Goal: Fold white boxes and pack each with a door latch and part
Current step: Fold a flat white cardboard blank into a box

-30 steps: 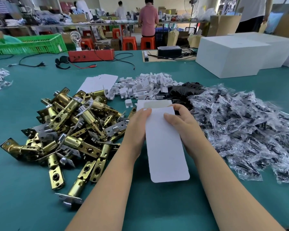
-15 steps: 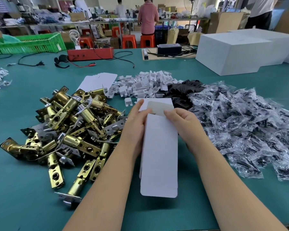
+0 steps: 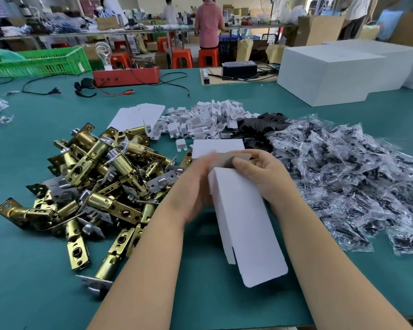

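Observation:
A long white box (image 3: 243, 217) is half opened into a tube above the green table (image 3: 34, 270), its far flap bent up and blurred. My left hand (image 3: 196, 184) holds its left side. My right hand (image 3: 262, 172) grips its right side with the thumb on the far flap. Brass door latches (image 3: 100, 184) lie heaped to the left. Bagged black parts (image 3: 343, 177) are piled on the right. Flat white box blanks (image 3: 138, 116) lie beyond the latches, and one more blank (image 3: 217, 146) lies just past my hands.
Small white folded inserts (image 3: 205, 120) and black plates (image 3: 260, 129) lie behind my hands. Large white cartons (image 3: 329, 72) stand at the back right, a red tester box (image 3: 126, 76) with cables at the back left. People work at distant tables.
The flat blank has been opened into a tube and tilted. My hands have shifted to its far end, and the end flap is being bent.

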The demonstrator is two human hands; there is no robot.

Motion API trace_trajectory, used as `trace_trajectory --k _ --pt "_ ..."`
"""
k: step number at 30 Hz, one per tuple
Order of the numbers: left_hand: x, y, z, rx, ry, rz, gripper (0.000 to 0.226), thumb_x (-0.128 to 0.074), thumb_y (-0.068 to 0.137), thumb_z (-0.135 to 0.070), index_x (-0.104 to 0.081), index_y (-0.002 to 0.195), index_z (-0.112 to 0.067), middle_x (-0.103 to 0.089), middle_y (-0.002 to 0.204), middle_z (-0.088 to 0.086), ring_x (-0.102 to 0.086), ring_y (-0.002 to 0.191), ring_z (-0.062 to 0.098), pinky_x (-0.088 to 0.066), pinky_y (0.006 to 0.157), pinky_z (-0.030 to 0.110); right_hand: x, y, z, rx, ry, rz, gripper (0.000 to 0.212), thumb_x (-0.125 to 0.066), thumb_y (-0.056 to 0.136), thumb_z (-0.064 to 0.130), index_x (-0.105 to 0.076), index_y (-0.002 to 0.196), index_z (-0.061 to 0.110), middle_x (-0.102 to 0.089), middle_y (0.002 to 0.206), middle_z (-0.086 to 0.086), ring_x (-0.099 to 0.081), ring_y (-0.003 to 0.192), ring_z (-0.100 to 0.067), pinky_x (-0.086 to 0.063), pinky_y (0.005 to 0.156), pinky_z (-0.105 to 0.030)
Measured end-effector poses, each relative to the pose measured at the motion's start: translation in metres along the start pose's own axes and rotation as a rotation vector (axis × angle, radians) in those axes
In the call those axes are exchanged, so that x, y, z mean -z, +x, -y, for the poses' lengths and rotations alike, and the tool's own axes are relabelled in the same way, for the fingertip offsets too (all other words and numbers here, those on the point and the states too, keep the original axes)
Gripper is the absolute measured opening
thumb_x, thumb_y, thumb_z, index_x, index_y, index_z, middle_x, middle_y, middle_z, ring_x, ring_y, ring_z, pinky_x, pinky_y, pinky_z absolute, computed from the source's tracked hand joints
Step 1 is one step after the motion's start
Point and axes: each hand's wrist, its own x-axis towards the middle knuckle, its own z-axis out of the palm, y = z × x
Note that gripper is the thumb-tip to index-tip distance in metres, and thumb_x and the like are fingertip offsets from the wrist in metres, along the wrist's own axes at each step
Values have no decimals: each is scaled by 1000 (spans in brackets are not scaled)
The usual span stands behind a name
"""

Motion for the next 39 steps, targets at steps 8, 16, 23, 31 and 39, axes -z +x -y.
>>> trace_trajectory --k 8,16,23,31,39 --pt "1 0 -2 -186 48 -69 37 -57 87 -1 -76 109 -23 -73 106 -1 -66 85 10 -55 69 23 -1 4 7 -156 236 -97 27 -59 92 38 -62 97 12 -64 65 3 -53 44 -9 -44 42 -20" --pt "6 5 -6 -449 -370 -783 35 -55 97 -11 -79 82 -32 -69 105 1 -67 83 12 -56 63 29 -5 -12 3 84 113 259 38 -58 73 6 -63 107 23 -74 88 9 -69 74 -12 -55 59 -25" --pt "3 13 7 -472 -27 -930 25 -51 100 -24 -71 116 -24 -70 103 -13 -64 91 9 -53 66 20 -13 -18 -5 125 87 397 33 -70 65 36 -71 97 33 -72 102 12 -67 98 -10 -57 82 -32" --pt "-8 7 2 -363 -69 -582 22 -61 94 -32 -75 79 -25 -73 78 -4 -69 73 13 -58 58 29 18 1 4 10 294 59 28 -67 78 21 -62 100 4 -72 79 -6 -70 62 -27 -53 46 -26" --pt "-8 6 1 -199 -161 -363 45 -64 86 -44 -60 128 -28 -73 108 6 -72 90 25 -58 59 32 26 3 2 55 183 72 29 -70 71 24 -64 96 9 -75 82 -4 -71 66 -29 -54 48 -26"
